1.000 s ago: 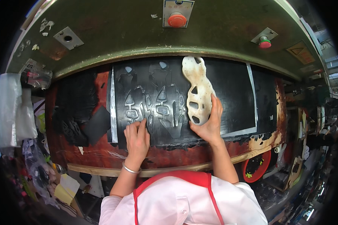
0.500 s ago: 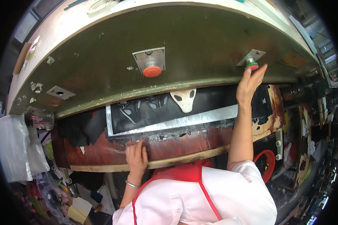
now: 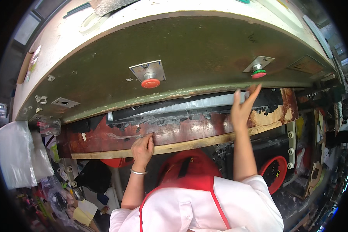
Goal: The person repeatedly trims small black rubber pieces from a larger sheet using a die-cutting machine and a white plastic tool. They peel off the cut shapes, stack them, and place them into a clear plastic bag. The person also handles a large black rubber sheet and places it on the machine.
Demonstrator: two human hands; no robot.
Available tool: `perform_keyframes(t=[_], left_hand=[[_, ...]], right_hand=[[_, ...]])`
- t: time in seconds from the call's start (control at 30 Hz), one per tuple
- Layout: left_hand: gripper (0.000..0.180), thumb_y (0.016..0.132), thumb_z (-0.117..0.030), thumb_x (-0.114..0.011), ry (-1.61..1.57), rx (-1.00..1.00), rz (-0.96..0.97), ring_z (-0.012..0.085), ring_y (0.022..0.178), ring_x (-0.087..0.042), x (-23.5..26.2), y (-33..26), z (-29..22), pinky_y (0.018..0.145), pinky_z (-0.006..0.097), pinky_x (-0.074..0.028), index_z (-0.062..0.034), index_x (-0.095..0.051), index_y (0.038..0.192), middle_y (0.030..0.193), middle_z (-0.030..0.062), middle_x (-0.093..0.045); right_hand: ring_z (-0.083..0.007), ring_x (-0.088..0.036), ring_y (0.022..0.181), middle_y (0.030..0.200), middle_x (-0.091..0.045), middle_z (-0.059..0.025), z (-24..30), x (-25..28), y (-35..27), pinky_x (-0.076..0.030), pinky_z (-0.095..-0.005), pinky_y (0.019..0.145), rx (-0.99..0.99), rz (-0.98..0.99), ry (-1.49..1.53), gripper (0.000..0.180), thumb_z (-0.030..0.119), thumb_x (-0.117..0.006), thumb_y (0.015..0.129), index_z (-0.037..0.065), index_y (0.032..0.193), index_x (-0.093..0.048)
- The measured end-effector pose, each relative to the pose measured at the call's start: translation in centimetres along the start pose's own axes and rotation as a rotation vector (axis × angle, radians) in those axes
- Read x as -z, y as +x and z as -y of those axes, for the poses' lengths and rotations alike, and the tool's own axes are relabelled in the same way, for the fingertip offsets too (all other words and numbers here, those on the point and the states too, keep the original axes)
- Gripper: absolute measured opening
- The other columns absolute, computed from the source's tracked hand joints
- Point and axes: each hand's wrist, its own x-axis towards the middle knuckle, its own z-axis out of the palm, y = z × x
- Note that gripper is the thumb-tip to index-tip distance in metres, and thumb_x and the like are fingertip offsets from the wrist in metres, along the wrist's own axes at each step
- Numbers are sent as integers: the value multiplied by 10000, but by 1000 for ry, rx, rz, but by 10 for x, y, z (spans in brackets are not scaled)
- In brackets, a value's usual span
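Observation:
My left hand (image 3: 143,149) rests by the front edge of a red-brown board (image 3: 181,131), its fingers curled and pressed together. What they hold, if anything, is too small to make out. A thin clear plastic strip (image 3: 121,136) lies on the board beside its fingertips. My right hand (image 3: 243,108) is raised over the board's right part, fingers apart and holding nothing. Just above it, a pink-and-green push button (image 3: 259,73) sticks out of the green machine beam (image 3: 205,50). Behind the hands, a silvery metal strip (image 3: 181,105) lies on black sheet material, partly hidden beneath the beam.
A red mushroom button (image 3: 150,82) projects from the beam's middle. Black scraps (image 3: 170,119) litter the board. A red tub (image 3: 284,170) of dark pieces stands below right. Clear plastic sheets (image 3: 17,154) hang at left. A red stool-like shape (image 3: 189,162) is in front of me.
My right hand has dropped away from the pink-and-green button. The beam now covers more of the black sheet, and the white mask-shaped piece is almost wholly hidden. My left hand's fingers have curled.

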Motion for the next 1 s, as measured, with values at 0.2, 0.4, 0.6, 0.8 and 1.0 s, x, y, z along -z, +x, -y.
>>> perform_keyframes(t=[0.2, 0.4, 0.6, 0.8, 1.0], left_hand=[[98, 757, -112, -713, -25, -53, -21, 313, 742, -552, 1, -25, -5, 674, 418, -424, -29, -672, 725, 722, 116, -581], [119, 762, -87, -709, -9, -21, 82, 348, 728, -546, 16, -57, -24, 677, 431, -431, -22, -643, 688, 716, 139, -580], [193, 832, -207, -680, -37, 35, 400, 308, 664, -621, 39, -47, -63, 593, 414, -485, -44, -682, 728, 743, 113, -639], [245, 766, -239, -730, -178, -336, -12, 277, 626, -599, -26, 30, -138, 567, 392, -470, -62, -589, 859, 654, 88, -580], [211, 787, -201, -679, 51, -324, 219, 273, 602, -623, -45, -4, -152, 571, 384, -500, -44, -542, 821, 686, 104, -609]], right_hand=[[-319, -636, 713, 813, -671, -164, -19, 31, -131, -509, -382, 689, 68, 482, -145, 140, 141, -691, 811, 25, 888, -709], [-350, -623, 722, 761, -638, -187, -16, 65, -154, -499, -427, 667, 7, 570, -114, 67, 55, -642, 807, 23, 838, -693], [-363, -597, 970, 991, -645, -187, -8, 52, -94, -477, -423, 846, 318, 219, -245, 220, 56, -633, 818, -9, 1027, -653], [-494, -290, 1330, 1406, -356, -311, -6, 28, -104, -229, -549, 1113, 212, 424, -747, 492, 234, -567, 901, 38, 1344, -482], [-491, -282, 1337, 1421, -340, -315, 7, 71, -159, -221, -552, 1118, 228, 467, -814, 513, 214, -570, 897, 25, 1362, -463]])
